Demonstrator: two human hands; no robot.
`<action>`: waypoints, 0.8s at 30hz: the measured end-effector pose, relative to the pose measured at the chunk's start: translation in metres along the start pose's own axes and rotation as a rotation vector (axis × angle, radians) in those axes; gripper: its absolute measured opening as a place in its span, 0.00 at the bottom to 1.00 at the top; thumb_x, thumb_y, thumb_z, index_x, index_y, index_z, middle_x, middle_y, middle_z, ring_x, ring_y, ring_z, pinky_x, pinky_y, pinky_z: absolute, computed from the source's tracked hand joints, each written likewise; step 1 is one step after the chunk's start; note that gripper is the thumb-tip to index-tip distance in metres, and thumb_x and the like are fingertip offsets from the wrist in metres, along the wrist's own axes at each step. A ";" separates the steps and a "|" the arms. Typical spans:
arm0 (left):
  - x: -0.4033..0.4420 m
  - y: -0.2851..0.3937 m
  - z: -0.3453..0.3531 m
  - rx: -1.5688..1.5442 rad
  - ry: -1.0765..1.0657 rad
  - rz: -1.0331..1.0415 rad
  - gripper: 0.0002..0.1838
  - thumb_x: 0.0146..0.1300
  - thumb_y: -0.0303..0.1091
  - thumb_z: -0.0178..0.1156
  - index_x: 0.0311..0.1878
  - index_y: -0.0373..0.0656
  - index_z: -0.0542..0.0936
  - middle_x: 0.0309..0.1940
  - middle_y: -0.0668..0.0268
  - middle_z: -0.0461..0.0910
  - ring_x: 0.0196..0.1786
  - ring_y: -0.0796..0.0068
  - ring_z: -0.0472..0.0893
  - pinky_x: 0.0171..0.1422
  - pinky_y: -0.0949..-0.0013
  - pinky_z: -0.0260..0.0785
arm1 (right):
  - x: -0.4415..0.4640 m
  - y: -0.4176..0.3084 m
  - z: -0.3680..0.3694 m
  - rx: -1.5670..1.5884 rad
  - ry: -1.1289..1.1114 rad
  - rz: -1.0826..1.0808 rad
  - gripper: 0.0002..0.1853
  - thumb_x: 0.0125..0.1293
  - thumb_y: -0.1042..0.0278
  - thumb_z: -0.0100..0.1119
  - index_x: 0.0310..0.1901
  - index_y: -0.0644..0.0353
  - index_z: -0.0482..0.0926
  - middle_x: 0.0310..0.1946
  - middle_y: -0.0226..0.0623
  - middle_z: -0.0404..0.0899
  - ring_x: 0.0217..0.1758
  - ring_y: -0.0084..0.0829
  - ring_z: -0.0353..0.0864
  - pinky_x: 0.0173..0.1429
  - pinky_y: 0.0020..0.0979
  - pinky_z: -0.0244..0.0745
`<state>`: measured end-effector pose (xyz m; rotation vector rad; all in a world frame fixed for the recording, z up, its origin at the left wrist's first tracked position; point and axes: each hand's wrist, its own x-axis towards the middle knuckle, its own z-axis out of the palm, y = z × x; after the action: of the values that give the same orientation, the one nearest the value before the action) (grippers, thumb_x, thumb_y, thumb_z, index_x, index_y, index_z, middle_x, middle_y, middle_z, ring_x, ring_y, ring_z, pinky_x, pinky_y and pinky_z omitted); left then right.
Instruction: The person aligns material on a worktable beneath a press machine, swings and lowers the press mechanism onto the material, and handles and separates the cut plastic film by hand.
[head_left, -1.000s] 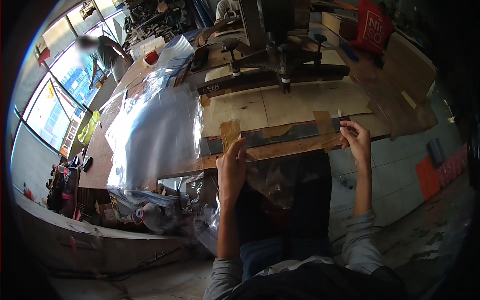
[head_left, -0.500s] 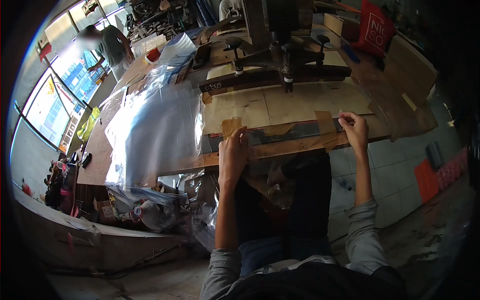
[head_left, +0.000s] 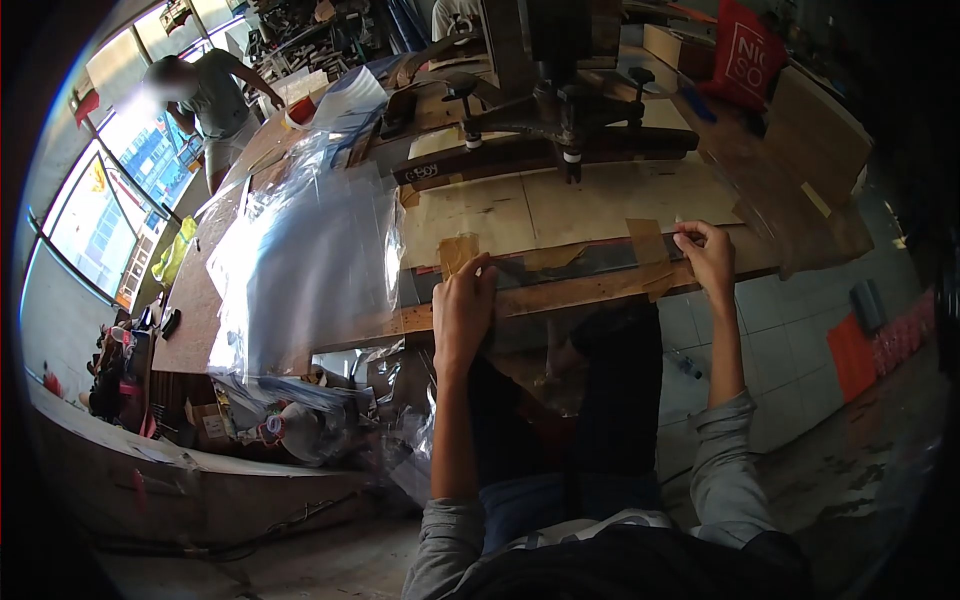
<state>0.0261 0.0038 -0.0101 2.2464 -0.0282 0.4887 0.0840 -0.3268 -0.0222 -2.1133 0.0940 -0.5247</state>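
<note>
My left hand [head_left: 463, 308] is closed in a pinch at the front of the press bed, beside a brown tape patch [head_left: 459, 253]. My right hand [head_left: 708, 258] pinches near the bed's right front, close to a second tape strip [head_left: 648, 244]. What the fingers hold is hard to make out; a faint sheen between the hands could be clear film. Between them runs a dark strip [head_left: 610, 258] along the front of a pale board [head_left: 570, 205]. Above that board stands a dark metal press with a curved bar [head_left: 620, 147].
Glossy clear plastic sheets [head_left: 315, 250] lie on the table to the left. A red bag [head_left: 745, 60] and a cardboard box [head_left: 672, 48] stand at the back right. Another person [head_left: 218, 95] is at the far left. A large plastic bottle [head_left: 297, 430] sits below the table.
My hands stay almost in the same place and keep their pinch. The view shifts slightly. The person at far left has raised one hand towards the head and stretched the other arm towards the table.
</note>
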 end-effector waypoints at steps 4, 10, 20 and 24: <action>-0.002 0.009 -0.002 0.031 0.004 0.000 0.15 0.65 0.35 0.57 0.50 0.37 0.81 0.19 0.55 0.80 0.24 0.59 0.82 0.35 0.61 0.72 | -0.001 -0.004 0.000 0.032 -0.008 0.046 0.08 0.59 0.74 0.64 0.40 0.64 0.83 0.24 0.32 0.82 0.27 0.19 0.79 0.34 0.24 0.75; -0.002 0.009 -0.001 0.030 0.002 -0.004 0.15 0.66 0.35 0.56 0.50 0.36 0.81 0.16 0.57 0.79 0.21 0.63 0.82 0.33 0.64 0.71 | 0.000 -0.006 -0.001 -0.002 -0.021 0.041 0.08 0.59 0.74 0.64 0.40 0.64 0.83 0.24 0.33 0.82 0.29 0.20 0.80 0.36 0.25 0.74; -0.004 0.012 -0.002 0.040 0.013 -0.008 0.15 0.66 0.34 0.57 0.51 0.36 0.80 0.14 0.58 0.77 0.19 0.67 0.79 0.30 0.66 0.70 | 0.001 -0.002 -0.002 -0.113 -0.001 -0.120 0.08 0.58 0.73 0.65 0.39 0.66 0.82 0.27 0.37 0.82 0.29 0.27 0.81 0.37 0.28 0.74; -0.014 0.005 -0.005 0.063 0.053 0.013 0.15 0.64 0.34 0.59 0.50 0.37 0.80 0.17 0.59 0.78 0.21 0.67 0.80 0.31 0.65 0.70 | -0.007 -0.005 -0.008 -0.243 0.058 -0.363 0.07 0.62 0.74 0.61 0.39 0.67 0.80 0.34 0.41 0.79 0.33 0.37 0.82 0.38 0.36 0.75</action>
<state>0.0111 0.0020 -0.0086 2.2949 -0.0004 0.5634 0.0736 -0.3278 -0.0165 -2.3664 -0.2076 -0.8243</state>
